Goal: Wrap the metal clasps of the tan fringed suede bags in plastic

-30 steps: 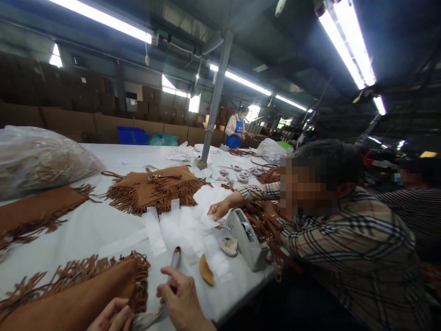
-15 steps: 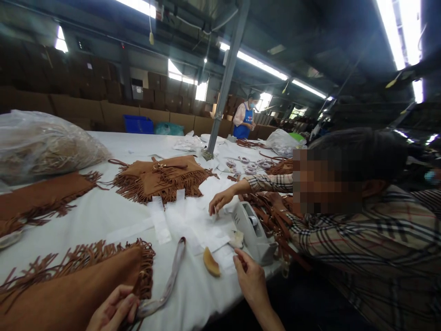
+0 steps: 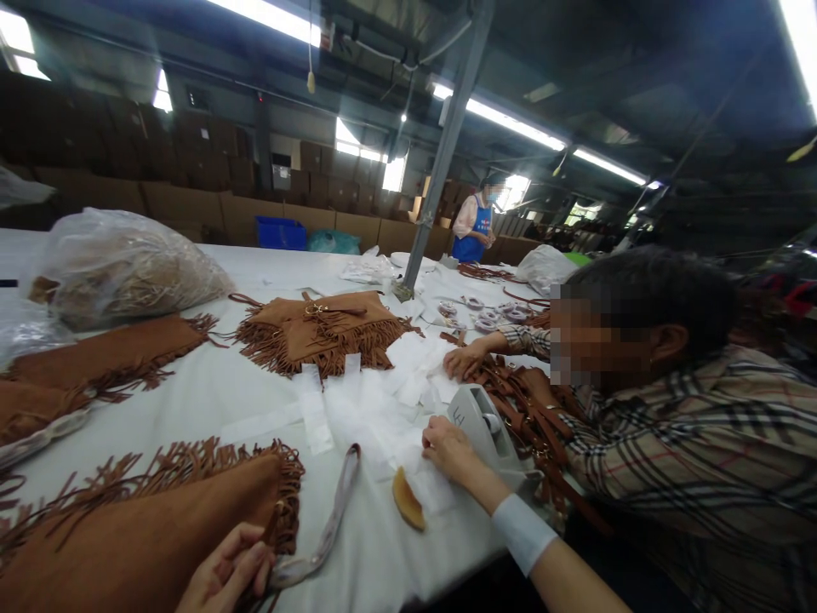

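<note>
While the left hand pinches the near end of a wrapped strap at the bottom of the frame, left of centre, the right hand reaches to just right of centre with its fingers curled. Whether those fingers grip anything, I cannot tell. The strap runs up and right from the left hand across the white table and ends in a brown loop. A white band circles the right forearm.

Just beside the left hand, a brown fringed bag fills the lower left corner. Next to the right hand stands a grey tape dispenser, and a curved yellow piece lies below that hand. White sheets spread across the middle of the frame.

Beyond the dispenser, a co-worker's hand rests at the edge of a heap of brown straps; that person's checked shirt takes up the right side. Another fringed bag lies left of centre, with a stuffed plastic bag at the left. Further back are a blue bin, a grey post and a person in a blue apron.
</note>
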A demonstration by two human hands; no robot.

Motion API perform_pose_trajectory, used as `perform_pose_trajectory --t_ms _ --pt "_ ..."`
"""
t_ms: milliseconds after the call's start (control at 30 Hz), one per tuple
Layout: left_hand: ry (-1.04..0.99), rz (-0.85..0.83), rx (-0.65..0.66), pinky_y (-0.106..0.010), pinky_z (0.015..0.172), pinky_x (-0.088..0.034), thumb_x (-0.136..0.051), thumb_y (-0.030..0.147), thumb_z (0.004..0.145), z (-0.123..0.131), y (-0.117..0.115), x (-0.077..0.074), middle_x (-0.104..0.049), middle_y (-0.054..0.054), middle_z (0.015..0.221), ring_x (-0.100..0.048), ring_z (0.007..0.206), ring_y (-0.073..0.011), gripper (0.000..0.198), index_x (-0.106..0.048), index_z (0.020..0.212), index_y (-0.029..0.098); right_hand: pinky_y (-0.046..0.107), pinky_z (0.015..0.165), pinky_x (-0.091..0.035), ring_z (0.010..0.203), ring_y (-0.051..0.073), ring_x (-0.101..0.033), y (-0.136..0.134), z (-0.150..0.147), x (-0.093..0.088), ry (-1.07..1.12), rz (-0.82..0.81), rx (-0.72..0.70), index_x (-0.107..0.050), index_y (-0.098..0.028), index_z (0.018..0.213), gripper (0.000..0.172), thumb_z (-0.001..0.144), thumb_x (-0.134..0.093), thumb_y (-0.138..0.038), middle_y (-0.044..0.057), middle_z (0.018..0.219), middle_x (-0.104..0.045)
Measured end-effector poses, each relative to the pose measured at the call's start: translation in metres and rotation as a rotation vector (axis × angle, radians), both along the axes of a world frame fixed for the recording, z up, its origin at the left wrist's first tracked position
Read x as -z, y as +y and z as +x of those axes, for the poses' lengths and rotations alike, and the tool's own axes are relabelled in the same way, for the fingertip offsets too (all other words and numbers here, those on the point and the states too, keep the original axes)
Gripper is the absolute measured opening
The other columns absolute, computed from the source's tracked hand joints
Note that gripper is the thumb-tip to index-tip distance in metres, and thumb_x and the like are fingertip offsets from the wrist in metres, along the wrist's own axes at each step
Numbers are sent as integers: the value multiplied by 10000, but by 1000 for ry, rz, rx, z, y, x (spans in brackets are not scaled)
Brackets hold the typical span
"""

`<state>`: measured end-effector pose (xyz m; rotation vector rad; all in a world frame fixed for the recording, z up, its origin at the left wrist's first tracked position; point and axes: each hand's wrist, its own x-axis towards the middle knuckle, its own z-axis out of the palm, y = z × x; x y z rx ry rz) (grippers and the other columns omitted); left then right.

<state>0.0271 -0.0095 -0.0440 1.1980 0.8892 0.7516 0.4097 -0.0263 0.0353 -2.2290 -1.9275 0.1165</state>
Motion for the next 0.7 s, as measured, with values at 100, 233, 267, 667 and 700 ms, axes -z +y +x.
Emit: perform_pose_trajectory --t_ms 100,233,267,667,700 --pt "0 14 2 -232 615 -378 -575 542 809 1 1 -2 -517 33 574 -458 601 -148 345 -554 758 202 272 684 -394 725 183 -570 0 4 -4 66 34 23 -667 -168 651 123 748 -603 -129 53 751 -645" --pt "-32 11 7 -239 629 -372 -571 546 811 2 2 -5 -509 36 565 -453 604 -147 348 -548 769 201 266 696 -401 712 175 -594 -2 9 -8 154 78 89 -690 -174 764 169 803 -529 -137 54 730 -678" --pt "-40 6 12 -240 627 -369 -569 546 813 2 2 -5 -509 37 566 -450 602 -145 349 -548 773 200 267 693 -402 706 176 -599 -3 11 -9 167 90 113 -691 -174 782 166 802 -529 -141 56 734 -683" --pt "-132 12 -12 -234 571 -347 -607 532 795 6 3 -2 -518 43 534 -431 547 -124 348 -547 800 189 233 475 -351 480 110 -483 -14 -37 -17 1243 308 377 -677 -133 881 339 609 -729 -328 -16 573 -613" --pt "-139 22 -11 -233 562 -344 -613 533 790 6 3 -4 -519 41 531 -431 542 -122 354 -543 793 187 223 455 -330 468 96 -466 -14 -51 -14 1345 277 377 -688 -127 832 339 583 -757 -346 -6 583 -620"
